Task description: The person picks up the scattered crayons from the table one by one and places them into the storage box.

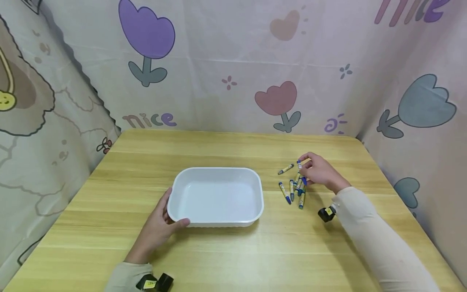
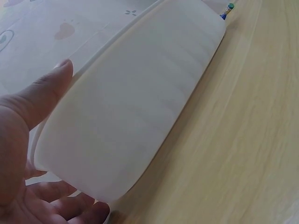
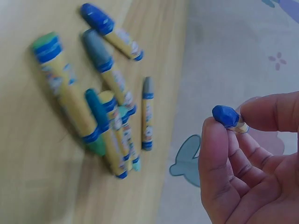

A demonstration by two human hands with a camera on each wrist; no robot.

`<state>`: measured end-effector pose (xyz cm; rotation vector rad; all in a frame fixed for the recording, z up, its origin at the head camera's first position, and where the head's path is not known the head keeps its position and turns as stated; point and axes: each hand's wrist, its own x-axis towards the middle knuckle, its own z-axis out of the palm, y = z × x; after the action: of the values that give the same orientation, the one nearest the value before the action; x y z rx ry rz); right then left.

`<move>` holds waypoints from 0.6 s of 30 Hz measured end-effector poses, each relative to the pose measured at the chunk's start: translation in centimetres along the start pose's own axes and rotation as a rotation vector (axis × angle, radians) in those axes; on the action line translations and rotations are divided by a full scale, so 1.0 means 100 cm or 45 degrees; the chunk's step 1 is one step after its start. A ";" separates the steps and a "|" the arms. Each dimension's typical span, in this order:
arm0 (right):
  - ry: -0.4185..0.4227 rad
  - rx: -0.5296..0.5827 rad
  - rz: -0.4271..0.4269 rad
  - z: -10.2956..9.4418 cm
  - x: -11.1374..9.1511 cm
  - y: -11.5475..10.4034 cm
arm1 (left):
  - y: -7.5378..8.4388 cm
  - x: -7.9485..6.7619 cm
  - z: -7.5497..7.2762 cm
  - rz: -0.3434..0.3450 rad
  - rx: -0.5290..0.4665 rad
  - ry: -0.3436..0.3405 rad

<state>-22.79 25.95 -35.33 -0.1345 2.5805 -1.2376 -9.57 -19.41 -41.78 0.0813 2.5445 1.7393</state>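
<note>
A white rectangular plastic tray (image 1: 219, 194) stands on the table. My left hand (image 1: 160, 217) holds it by its near left corner. The left thumb lies along the rim, and the other fingers curl around the tray's side, as the left wrist view shows. To the right of the tray, my right hand (image 1: 321, 172) pinches a blue oil pastel (image 3: 225, 115) between thumb and fingertips, above the loose pastels. Several more oil pastels (image 3: 70, 88) with yellow wrappers and blue bands lie in a loose pile, some overlapping. Among them are blue, grey and green ones.
The wooden table (image 1: 219, 259) meets a patterned cloth (image 1: 215, 89) at its back edge, and more cloth hangs along both sides. A small black wrist camera (image 1: 326, 213) sits by the right sleeve, another (image 1: 164, 282) by the left.
</note>
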 end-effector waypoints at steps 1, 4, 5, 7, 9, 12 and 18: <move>-0.004 -0.002 -0.003 0.000 0.001 -0.003 | 0.001 0.001 0.000 0.000 0.002 -0.001; -0.007 -0.006 -0.020 0.000 0.003 -0.012 | 0.002 0.002 -0.001 0.001 -0.002 -0.002; -0.010 -0.008 -0.027 0.001 0.004 -0.014 | 0.002 0.001 -0.001 0.002 -0.002 0.000; -0.010 -0.014 -0.043 0.002 0.005 -0.019 | 0.002 0.001 -0.001 0.014 -0.001 0.007; -0.010 -0.019 -0.060 0.002 0.007 -0.023 | 0.001 0.002 -0.001 0.025 -0.001 0.015; -0.024 -0.025 -0.068 0.003 0.008 -0.030 | 0.000 0.002 -0.001 0.031 -0.023 0.023; -0.051 -0.023 -0.069 0.009 0.011 -0.041 | -0.003 0.001 0.001 0.034 -0.074 0.025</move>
<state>-23.74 22.51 -32.92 -0.2317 2.5700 -1.2175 -9.67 -19.46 -42.10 0.0971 2.5158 1.8306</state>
